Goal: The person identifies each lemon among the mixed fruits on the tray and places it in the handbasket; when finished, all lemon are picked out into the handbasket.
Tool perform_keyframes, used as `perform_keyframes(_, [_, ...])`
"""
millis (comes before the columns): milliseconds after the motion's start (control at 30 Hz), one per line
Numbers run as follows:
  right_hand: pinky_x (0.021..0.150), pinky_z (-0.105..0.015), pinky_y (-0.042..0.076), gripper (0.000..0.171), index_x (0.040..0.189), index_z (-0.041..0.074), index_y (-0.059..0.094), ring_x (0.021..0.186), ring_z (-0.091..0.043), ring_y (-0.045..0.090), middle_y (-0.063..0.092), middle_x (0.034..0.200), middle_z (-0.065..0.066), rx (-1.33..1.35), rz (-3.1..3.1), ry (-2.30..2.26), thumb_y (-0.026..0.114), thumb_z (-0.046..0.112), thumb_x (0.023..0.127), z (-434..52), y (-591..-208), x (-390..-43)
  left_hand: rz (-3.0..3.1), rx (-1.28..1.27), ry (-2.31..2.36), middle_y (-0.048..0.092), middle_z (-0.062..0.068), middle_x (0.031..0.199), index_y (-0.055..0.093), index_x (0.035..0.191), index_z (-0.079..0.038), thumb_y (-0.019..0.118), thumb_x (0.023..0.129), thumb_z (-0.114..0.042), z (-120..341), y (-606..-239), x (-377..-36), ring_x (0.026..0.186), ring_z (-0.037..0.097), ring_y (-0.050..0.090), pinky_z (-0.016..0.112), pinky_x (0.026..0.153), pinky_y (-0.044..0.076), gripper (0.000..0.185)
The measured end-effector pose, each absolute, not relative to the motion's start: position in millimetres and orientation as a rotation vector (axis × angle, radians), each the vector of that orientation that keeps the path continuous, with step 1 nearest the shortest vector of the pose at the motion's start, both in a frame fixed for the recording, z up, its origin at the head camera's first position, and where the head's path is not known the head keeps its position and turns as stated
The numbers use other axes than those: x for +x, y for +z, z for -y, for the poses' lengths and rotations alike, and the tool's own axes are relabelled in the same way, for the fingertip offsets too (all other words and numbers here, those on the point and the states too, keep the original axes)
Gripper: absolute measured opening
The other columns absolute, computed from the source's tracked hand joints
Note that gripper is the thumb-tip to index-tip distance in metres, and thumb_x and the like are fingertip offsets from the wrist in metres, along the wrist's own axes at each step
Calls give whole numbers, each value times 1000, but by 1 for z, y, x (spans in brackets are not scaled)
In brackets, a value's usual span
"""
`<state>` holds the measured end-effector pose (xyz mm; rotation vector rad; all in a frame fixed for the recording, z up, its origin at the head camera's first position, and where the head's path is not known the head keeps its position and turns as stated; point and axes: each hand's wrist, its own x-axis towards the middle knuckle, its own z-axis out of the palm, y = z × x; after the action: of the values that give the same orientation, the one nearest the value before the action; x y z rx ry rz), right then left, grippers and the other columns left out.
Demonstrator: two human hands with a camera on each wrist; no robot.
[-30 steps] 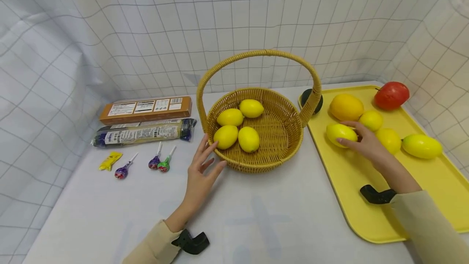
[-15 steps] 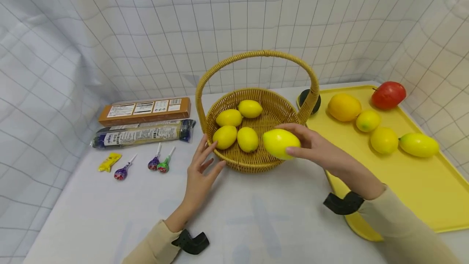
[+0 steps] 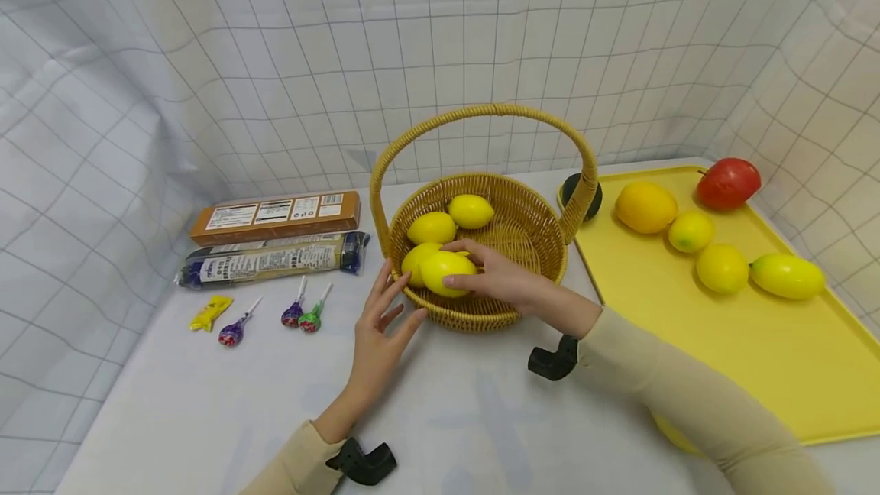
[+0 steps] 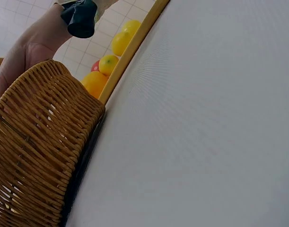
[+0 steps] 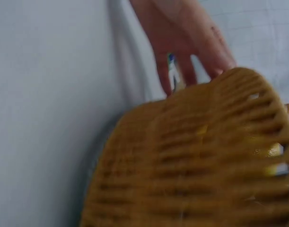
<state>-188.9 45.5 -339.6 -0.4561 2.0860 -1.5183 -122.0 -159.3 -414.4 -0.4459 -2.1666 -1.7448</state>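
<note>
A wicker basket (image 3: 522,231) with a tall handle stands mid-table and holds several yellow lemons (image 3: 431,228). My right hand (image 3: 491,277) reaches over the basket's front rim and grips a lemon (image 3: 447,272) low inside it, on top of the others. My left hand (image 3: 381,331) rests on the table with straight fingers touching the basket's front left wall (image 4: 35,142). The right wrist view shows the blurred basket wall (image 5: 201,161) and my left hand's fingers (image 5: 182,33) beyond it.
A yellow tray (image 3: 756,342) on the right carries an orange (image 3: 645,206), a red fruit (image 3: 729,182) and three more lemons (image 3: 720,267). A dark round fruit (image 3: 580,193) sits behind the basket handle. Left lie two long packets (image 3: 275,216), lollipops (image 3: 297,314) and a yellow sweet (image 3: 208,312).
My right hand picked a lemon off the tray, carried it left over the basket rim and lowered it among the lemons inside. The left hand stayed against the basket.
</note>
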Motion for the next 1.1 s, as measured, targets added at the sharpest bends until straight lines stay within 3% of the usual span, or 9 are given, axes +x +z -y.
perform_keyframes(200, [98, -46, 35, 54, 137, 10, 42, 118, -30, 42, 42, 134, -15, -521, -2266, -1297, 64, 24, 90, -61, -344, -198, 2173, -457, -1742, 21, 9, 152, 48, 135, 2, 64, 85, 6, 157, -405, -119, 135, 28, 26, 50, 93, 42, 53])
perform_keyframes(467, [98, -45, 34, 52, 136, 11, 45, 116, -28, 42, 43, 133, -12, -516, -2183, -1251, 65, 24, 90, -66, -359, -201, 2213, -405, -1779, 20, 20, 150, 47, 132, 9, 64, 84, 8, 150, -390, -99, 133, 36, 26, 54, 92, 40, 51])
perform_keyframes(633, [97, -45, 35, 49, 136, 13, 46, 115, -25, 43, 44, 134, -8, -620, -2164, -1185, 63, 25, 91, -60, -361, -197, 2212, -389, -1779, 21, 20, 150, 48, 132, 9, 64, 84, 7, 149, -390, -98, 133, 36, 26, 56, 92, 40, 50])
perform_keyframes(867, [100, -42, 35, 51, 137, 6, 43, 121, -24, 42, 44, 136, -10, -756, -2237, -1056, 60, 27, 93, -50, -358, -197, 2209, -375, -1757, 21, 19, 150, 48, 131, 9, 65, 84, 6, 149, -391, -101, 133, 36, 27, 54, 92, 41, 50])
perform_keyframes(1100, [100, -42, 37, 50, 139, 0, 37, 126, -31, 39, 39, 140, -17, -949, -2219, -1253, 55, 18, 96, -101, -320, -189, 2172, -431, -1726, 22, 11, 151, 49, 133, 2, 66, 84, 5, 155, -405, -116, 134, 31, 26, 50, 92, 43, 53])
